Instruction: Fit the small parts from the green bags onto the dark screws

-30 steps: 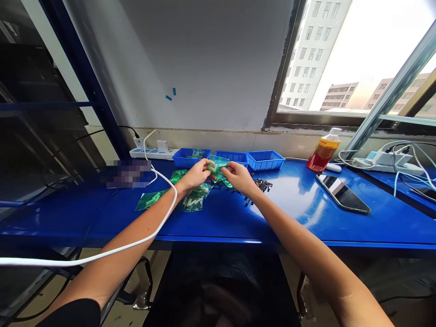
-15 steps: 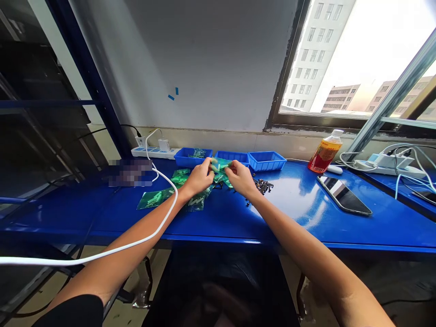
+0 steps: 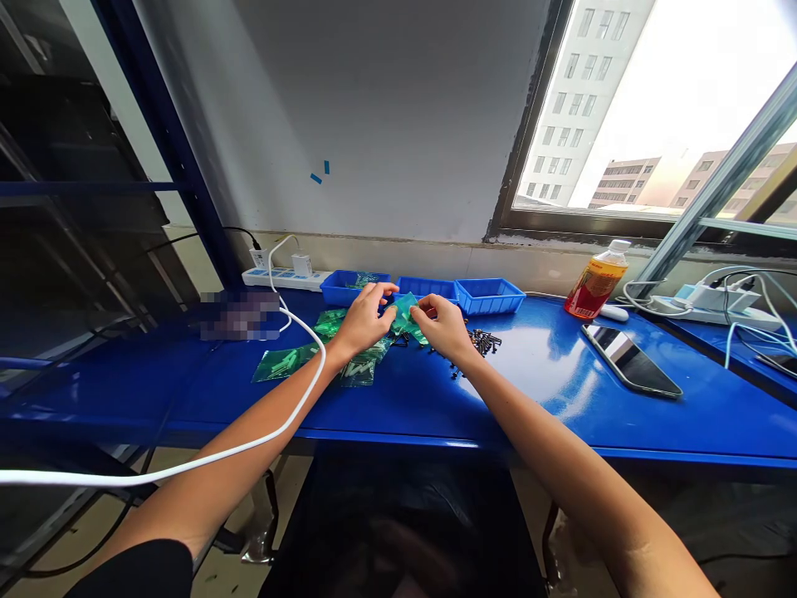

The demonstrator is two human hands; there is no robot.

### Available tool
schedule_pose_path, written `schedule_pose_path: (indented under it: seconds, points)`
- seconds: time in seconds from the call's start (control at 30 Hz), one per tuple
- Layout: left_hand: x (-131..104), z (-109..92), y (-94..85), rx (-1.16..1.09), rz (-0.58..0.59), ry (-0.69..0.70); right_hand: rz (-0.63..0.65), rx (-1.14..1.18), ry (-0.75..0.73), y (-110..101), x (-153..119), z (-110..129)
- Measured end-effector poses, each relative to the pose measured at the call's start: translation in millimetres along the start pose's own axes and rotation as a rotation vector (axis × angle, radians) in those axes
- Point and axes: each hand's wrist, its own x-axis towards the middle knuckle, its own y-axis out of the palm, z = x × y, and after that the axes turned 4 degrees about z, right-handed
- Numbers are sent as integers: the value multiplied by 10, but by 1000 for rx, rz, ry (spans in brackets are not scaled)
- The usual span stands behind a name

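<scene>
With the fingers of my right hand [image 3: 442,325], I am pinching a small green bag [image 3: 404,306] above the table [image 3: 398,411]. My left hand [image 3: 364,322] is holding its fingers apart beside it; I cannot tell whether they are touching. Black screws [image 3: 484,340] are lying near my right wrist.

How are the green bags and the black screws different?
The bags are green and see-through, but the screws are black. The bags are wide and flattish, while the screws are thin little sticks. Pale bits sit inside some bags, but the screws lie loose in a messy heap. Both are on the blue table.
</scene>
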Motion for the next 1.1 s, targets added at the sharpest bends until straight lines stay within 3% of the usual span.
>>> schedule_pose_path:
  seconds: [0.13, 0.33, 0.57, 0.67, 0.9, 1.1]
  points:
    - [11, -43, -30, 25, -20, 1, -8, -31, -39, -8, 11, -14]
    - [24, -101, -68, -190, -12, -248, -32, -87, -123, 16, 0, -37]
    - [61, -82, -105, -395, -41, -362, -72, -148, -72, -31, 6, -34]
    - [61, -98, -107, -476, -41, -352, -9, -24, 46, -45, 12, -22]
    - [32, -90, -58, -535, 41, -279, 157, 513, 277, -67, 22, 74]
    - [24, -122, -62, -469, 19, -313, 31, 490, 236, -67, 38, 31]
